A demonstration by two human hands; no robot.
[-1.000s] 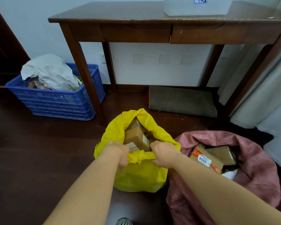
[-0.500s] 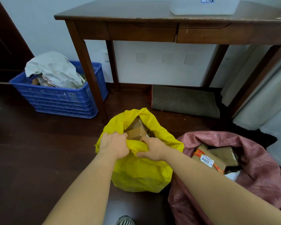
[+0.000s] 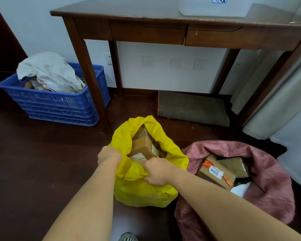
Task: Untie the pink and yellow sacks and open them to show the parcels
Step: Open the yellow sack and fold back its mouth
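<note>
Head view, the only one: yellow sack (image 3: 142, 190) stands on the dark wooden floor (image 3: 42, 162) at about six o'clock from the frame's centre, its mouth open; brown cardboard parcels (image 3: 143, 145) show inside it, one with a white label at its near edge. Left hand (image 3: 109, 154) is at the sack's nine-o'clock rim, fingers curled over the yellow fabric and gripping it, the fingertips hidden inside the fold; right hand (image 3: 157, 173) is at the rim's six-o'clock side, fist closed on a bunched fold of the same fabric; both bare forearms run down to the bottom edge.

Pink sack (image 3: 271, 185) sits just beside the yellow one at its three o'clock, touching it or nearly so, I cannot tell which; its mouth is rolled wide open; inside lie a brown box with red tape and a white label (image 3: 215, 172) reading 5006 upside down, and a darker brown parcel (image 3: 235, 165) at its two o'clock.

Wooden desk (image 3: 146, 32) with two drawers stands at twelve o'clock against the white wall; a grey mat (image 3: 191, 108) lies under it; a blue plastic crate (image 3: 56, 105) heaped with crumpled white paper (image 3: 50, 72) sits at ten o'clock beside the desk's leg; pale curtains (image 3: 276, 101) hang at three o'clock; a shoe toe (image 3: 128, 237) shows at six o'clock.
</note>
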